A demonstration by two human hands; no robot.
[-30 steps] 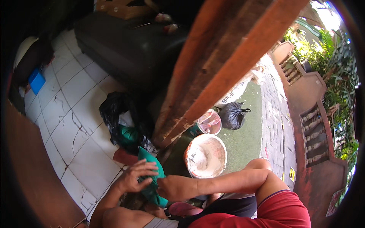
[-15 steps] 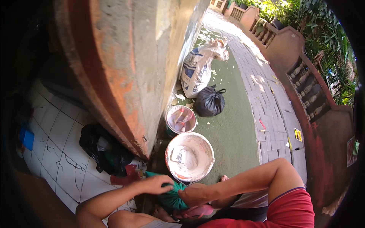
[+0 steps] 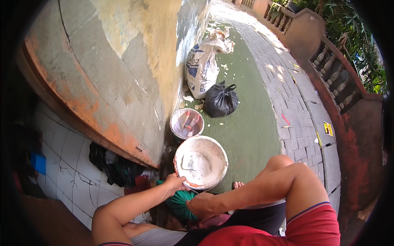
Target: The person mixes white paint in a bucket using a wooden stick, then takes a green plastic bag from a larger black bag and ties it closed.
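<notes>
Weathered plaster wall [image 3: 123, 69], orange-stained lower edge. White cracked floor tiles [image 3: 67, 164] at left. Green mat [image 3: 250, 123] beside brick paving [image 3: 295, 94]. Red-brown balustrade [image 3: 340, 82], foliage [image 3: 361, 37] behind. Bright sunlight.

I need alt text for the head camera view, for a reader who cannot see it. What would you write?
Seen from above, a crouching person's left hand grips the rim of a large white-smeared bucket, while the right hand rests on a green cloth bundle. Behind stand a smaller bucket, a black bag and a white sack beside a weathered wall.
</notes>
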